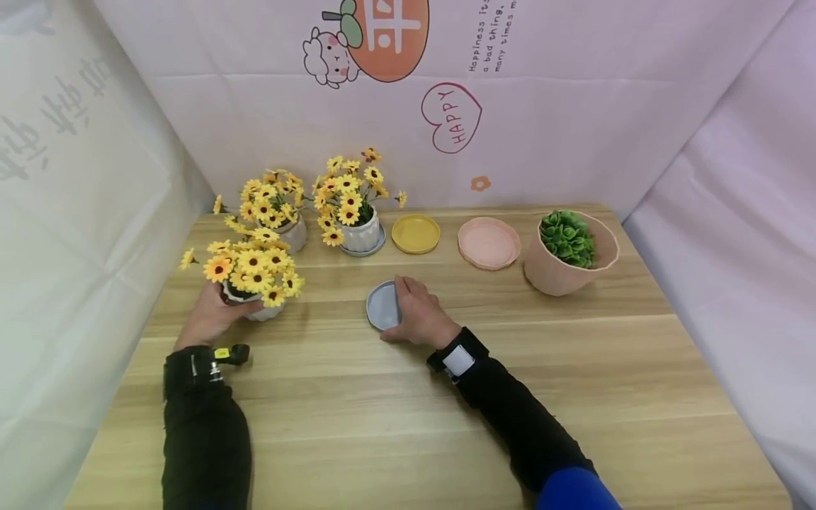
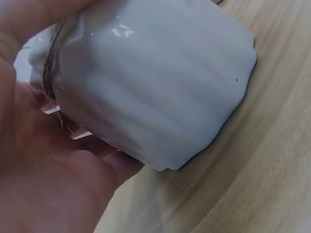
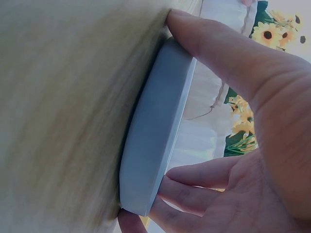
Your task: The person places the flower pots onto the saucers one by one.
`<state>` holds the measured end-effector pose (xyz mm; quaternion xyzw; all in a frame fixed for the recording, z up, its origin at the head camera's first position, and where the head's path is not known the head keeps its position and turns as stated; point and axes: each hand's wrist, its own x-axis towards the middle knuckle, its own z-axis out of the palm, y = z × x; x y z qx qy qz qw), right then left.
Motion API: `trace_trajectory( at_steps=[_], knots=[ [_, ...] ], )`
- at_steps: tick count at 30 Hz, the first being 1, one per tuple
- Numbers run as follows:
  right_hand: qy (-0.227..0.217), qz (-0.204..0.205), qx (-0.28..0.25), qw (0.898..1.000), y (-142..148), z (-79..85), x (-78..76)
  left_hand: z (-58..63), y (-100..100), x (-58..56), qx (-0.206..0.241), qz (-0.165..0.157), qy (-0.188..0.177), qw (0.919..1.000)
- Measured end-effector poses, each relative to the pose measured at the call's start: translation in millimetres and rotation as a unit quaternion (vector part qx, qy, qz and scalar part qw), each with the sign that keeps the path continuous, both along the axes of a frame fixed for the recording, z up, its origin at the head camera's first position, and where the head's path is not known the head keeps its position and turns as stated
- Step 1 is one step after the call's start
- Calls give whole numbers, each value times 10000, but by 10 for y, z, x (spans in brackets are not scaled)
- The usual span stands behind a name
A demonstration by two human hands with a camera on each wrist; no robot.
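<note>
My left hand [image 1: 210, 314] grips a white fluted flower pot [image 1: 266, 312] at the left of the table, its thumb across the near side. Yellow daisy-like artificial flowers [image 1: 253, 263] fill that pot. In the left wrist view the pot [image 2: 165, 87] leans a little, its base close over the wood, with twine round its neck. Near the table's middle, my right hand [image 1: 422, 313] holds a small blue-grey saucer [image 1: 382, 306] by its edge, thumb on the near side and fingers on the far side. The right wrist view shows this saucer [image 3: 156, 128] low against the tabletop.
Behind the held pot stands another pot of yellow flowers [image 1: 293, 234]. A third flower pot [image 1: 360, 235] sits on a blue-grey saucer [image 1: 376, 248]. Rightward along the back lie a yellow saucer [image 1: 416, 234], a pink saucer [image 1: 489, 244] and a pink pot [image 1: 561, 273] with a green plant.
</note>
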<state>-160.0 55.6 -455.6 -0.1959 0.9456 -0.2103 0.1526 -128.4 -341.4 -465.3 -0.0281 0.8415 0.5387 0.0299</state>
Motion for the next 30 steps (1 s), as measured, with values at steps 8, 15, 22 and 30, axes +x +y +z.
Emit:
trace_trajectory(
  at_steps=[8, 15, 22, 30],
  knots=[
    [-26, -11, 18, 10000, -4, 9, -1, -5, 53, -29, 0, -311, 27, 9995],
    [-57, -15, -5, 10000, -8, 13, 6, 5, 98, -37, -41, -438, -76, 9990],
    [-67, -36, -1, 10000, -5, 12, 6, 29, 164, -35, 73, -575, -62, 9983],
    [-84, -12, -26, 10000, 2, 22, 11, 29, 241, -40, 14, -737, -54, 9973]
  ],
)
